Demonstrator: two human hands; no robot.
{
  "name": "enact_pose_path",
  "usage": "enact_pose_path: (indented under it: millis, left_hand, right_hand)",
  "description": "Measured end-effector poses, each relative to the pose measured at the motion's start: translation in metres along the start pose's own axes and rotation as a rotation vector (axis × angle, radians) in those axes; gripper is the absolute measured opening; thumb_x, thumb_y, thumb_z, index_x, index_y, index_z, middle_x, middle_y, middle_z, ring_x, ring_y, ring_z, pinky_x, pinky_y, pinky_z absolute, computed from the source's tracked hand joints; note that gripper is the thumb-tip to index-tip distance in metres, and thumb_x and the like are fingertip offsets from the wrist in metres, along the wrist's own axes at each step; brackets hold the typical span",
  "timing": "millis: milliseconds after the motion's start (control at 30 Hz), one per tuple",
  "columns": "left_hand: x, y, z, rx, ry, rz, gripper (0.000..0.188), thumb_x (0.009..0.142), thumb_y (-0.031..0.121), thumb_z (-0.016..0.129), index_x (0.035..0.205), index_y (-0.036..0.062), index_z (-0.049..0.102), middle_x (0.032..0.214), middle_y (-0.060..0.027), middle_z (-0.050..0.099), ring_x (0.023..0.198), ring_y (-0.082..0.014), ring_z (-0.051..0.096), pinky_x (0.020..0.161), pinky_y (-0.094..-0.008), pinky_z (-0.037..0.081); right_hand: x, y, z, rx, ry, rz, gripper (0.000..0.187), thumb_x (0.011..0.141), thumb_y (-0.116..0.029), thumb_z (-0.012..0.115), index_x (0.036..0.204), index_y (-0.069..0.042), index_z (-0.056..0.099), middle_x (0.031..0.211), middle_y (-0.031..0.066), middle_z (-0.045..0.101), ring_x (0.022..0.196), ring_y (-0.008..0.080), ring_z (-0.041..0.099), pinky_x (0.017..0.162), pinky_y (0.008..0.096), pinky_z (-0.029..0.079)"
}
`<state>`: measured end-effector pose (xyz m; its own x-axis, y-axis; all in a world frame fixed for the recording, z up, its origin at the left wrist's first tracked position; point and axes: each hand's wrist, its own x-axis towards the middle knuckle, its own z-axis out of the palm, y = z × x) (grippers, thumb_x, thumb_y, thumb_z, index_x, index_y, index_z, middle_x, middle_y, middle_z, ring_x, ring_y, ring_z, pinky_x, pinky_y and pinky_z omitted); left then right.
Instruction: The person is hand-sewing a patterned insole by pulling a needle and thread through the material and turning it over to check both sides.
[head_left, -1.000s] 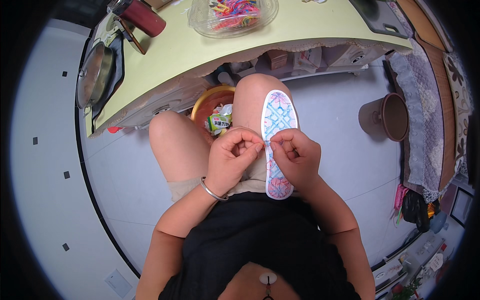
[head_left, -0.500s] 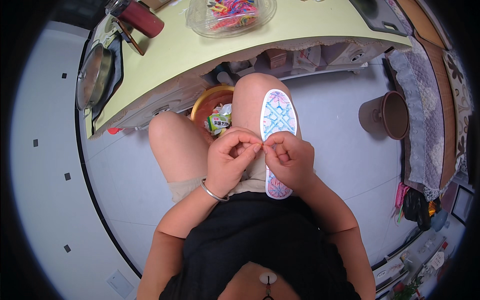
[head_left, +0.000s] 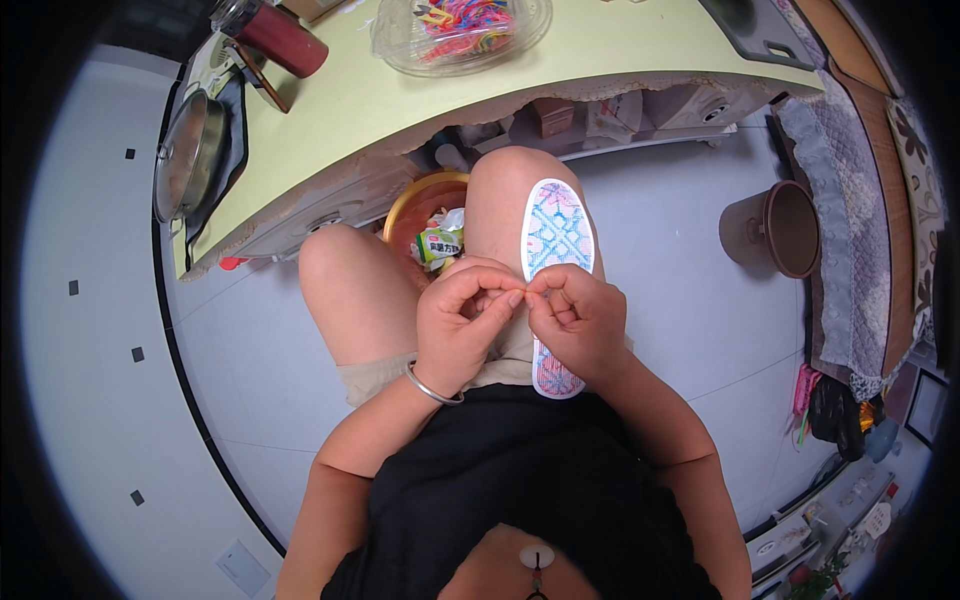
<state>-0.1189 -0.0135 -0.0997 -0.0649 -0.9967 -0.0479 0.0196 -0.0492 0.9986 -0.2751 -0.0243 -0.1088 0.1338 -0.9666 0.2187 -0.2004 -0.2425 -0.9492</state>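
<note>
An embroidered insole [head_left: 559, 232] lies lengthwise on my right thigh. It has a white rim and a blue and pink cross-stitch pattern. My left hand [head_left: 462, 318] and my right hand [head_left: 577, 318] meet just over its left edge, thumb and forefinger pinched on each side, the tips touching. Whatever sits between these fingertips is too small to make out; it could be a thread or a needle. The right hand covers the insole's middle, while its two ends show above and below.
On the yellow table [head_left: 340, 110] ahead stand a clear plastic container [head_left: 400, 45] of bright threads, a red flask [head_left: 285, 40], a propped phone [head_left: 262, 80] and a lidded pan [head_left: 190, 155]. An orange bin [head_left: 400, 215] with wrappers is beside my knee. A brown bucket [head_left: 745, 230] stands right.
The hands keep the same pinch over the insole, with only a very slight shift. The insole stays in place on the thigh.
</note>
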Motion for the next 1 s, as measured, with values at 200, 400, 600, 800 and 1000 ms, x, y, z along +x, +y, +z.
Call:
enact_pose_path:
  millis: [200, 400, 600, 800, 1000]
  left_hand:
    - [0.001, 0.001, 0.001, 0.119, 0.006, 0.091, 0.010, 0.078, -0.005, 0.064, 0.087, -0.0016, 0.064, 0.090, -0.0044, 0.058, 0.070, -0.0052, 0.048, 0.062, -0.0172, 0.039]
    - [0.001, 0.003, 0.002, 0.256, 0.032, 0.219, 0.010, 0.076, -0.004, 0.066, 0.085, -0.0007, 0.063, 0.087, -0.0056, 0.060, 0.062, -0.0065, 0.049, 0.055, -0.0186, 0.041]
    - [0.002, 0.010, 0.005, 0.418, 0.041, 0.348, 0.011, 0.074, -0.005, 0.067, 0.083, 0.0002, 0.063, 0.085, -0.0064, 0.060, 0.061, -0.0082, 0.050, 0.052, -0.0199, 0.042]
    - [0.001, 0.011, 0.005, 0.463, 0.044, 0.379, 0.011, 0.074, -0.005, 0.067, 0.083, 0.0005, 0.063, 0.084, -0.0063, 0.060, 0.059, -0.0086, 0.051, 0.051, -0.0200, 0.042]
    - [0.003, 0.011, 0.004, 0.243, 0.055, 0.201, 0.012, 0.074, -0.006, 0.066, 0.084, -0.0001, 0.062, 0.090, -0.0054, 0.057, 0.064, -0.0053, 0.051, 0.055, -0.0178, 0.042]
  right_hand:
    - [-0.001, 0.002, 0.000, 0.025, -0.017, 0.022, 0.015, 0.073, 0.002, 0.067, 0.079, -0.006, 0.056, 0.047, -0.0032, 0.033, 0.039, 0.0051, 0.031, 0.039, 0.0244, 0.026]
    - [-0.001, 0.003, 0.000, 0.064, -0.018, 0.037, 0.014, 0.073, 0.002, 0.067, 0.080, -0.005, 0.056, 0.046, -0.0031, 0.032, 0.039, 0.0051, 0.030, 0.039, 0.0244, 0.025]
    - [-0.002, 0.001, -0.001, 0.068, -0.022, 0.058, 0.014, 0.073, 0.002, 0.066, 0.079, -0.006, 0.055, 0.046, -0.0034, 0.031, 0.039, 0.0048, 0.029, 0.039, 0.0242, 0.024]
    - [-0.003, 0.000, 0.001, 0.089, -0.021, 0.074, 0.014, 0.073, 0.002, 0.064, 0.078, -0.006, 0.054, 0.047, -0.0030, 0.032, 0.040, 0.0039, 0.029, 0.039, 0.0233, 0.024]
    - [-0.003, 0.000, 0.000, 0.053, -0.017, 0.049, 0.015, 0.071, 0.004, 0.063, 0.077, -0.006, 0.054, 0.048, -0.0031, 0.033, 0.041, 0.0035, 0.030, 0.040, 0.0223, 0.025]
